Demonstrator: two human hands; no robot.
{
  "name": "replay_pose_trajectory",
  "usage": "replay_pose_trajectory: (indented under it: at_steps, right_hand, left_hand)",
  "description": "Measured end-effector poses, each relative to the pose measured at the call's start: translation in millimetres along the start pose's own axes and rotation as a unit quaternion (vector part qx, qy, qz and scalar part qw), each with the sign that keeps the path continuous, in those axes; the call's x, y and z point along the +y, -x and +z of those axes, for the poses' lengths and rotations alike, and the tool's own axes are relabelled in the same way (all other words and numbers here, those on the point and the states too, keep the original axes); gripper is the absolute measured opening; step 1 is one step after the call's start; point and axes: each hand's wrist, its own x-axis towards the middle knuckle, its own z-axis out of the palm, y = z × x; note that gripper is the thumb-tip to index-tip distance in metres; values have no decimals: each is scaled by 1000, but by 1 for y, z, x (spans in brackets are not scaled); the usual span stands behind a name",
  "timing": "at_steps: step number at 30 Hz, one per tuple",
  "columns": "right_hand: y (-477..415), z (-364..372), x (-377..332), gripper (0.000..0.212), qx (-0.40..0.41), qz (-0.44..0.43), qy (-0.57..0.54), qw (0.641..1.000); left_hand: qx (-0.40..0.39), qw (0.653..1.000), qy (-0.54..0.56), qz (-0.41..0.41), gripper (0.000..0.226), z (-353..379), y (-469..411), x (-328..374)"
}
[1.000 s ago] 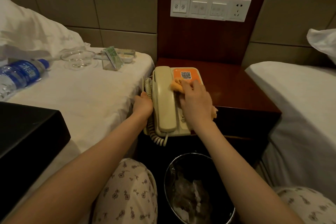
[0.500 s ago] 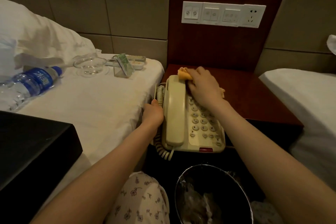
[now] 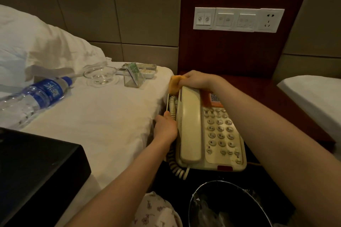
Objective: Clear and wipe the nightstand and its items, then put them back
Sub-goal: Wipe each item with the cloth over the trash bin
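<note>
Our right hand [image 3: 198,79] pinches crumpled orange cloth [image 3: 174,84] atop beige plastic telephone [image 3: 190,125] | left hand [image 3: 166,128] grips its left side | keys [image 3: 219,129] read 0–9, orange QR label [image 3: 215,97].

The orange label [image 3: 214,100] on the telephone [image 3: 190,125] is partly hidden by the right arm [image 3: 267,121]; the bin [image 3: 230,189] and bottle [image 3: 36,96] run off the edges.

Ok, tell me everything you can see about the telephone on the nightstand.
The telephone is cream plastic, lying flat at the left of the dark wood nightstand. Its handset sits in the cradle, a coiled cord hangs off the left side, round keys fill the face under an orange QR sticker. The left hand holds its left edge; the right hand presses a yellow cloth on its top end.
</note>
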Motion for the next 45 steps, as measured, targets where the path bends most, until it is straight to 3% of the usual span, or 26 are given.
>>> replay_pose_trajectory:
  at_steps: [4, 8, 15, 18, 21, 24, 30, 35, 38, 43, 45]
  right_hand:
    - [2, -5, 9, 20, -2, 29, -18, 999]
    - [20, -17, 27, 31, 6, 7, -82, 997]
    - [53, -30, 57, 25, 126, -27, -33, 991]
    - [70, -28, 81, 30, 148, 5, -141, 979]
    - [85, -13, 94, 33, 195, 33, -292, 936]
    - [98, 11, 95, 30, 243, 55, -452, 856]
    - [133, 39, 81, 20, 258, 44, -525, 810]
    - [155, 49, 79, 18, 247, 45, -627, 737]
    - [160, 51, 75, 25, 276, 49, -659, 698]
    - [177, 78, 64, 16, 338, 72, -669, 658]
    - [185, 94, 64, 21, 365, 74, -704, 605]
  left_hand:
    - [-15, 1000, 15, -12, 49, -3, -2, 1]
    - [-26, 1000, 7, 3, 46, -3, 0, 0]
    - [-23, 1000, 5, 7, 46, 2, -2, -2]
    - [-26, 1000, 7, 7, 46, 3, -6, -3]
    - [-20, 1000, 16, 3, 48, 4, -6, -3]
    - [-12, 999, 49, -3, 49, 6, -4, -2]
    - [5, 992, 125, -25, 55, 5, -2, -4]
    - [-89, 989, 115, -3, 53, -6, -1, 2]
    - [-99, 991, 85, 18, 56, -9, -1, 4]
    - [-40, 996, 81, 12, 53, -5, 2, 6]
    - [-22, 998, 60, 4, 56, -2, 4, 6]
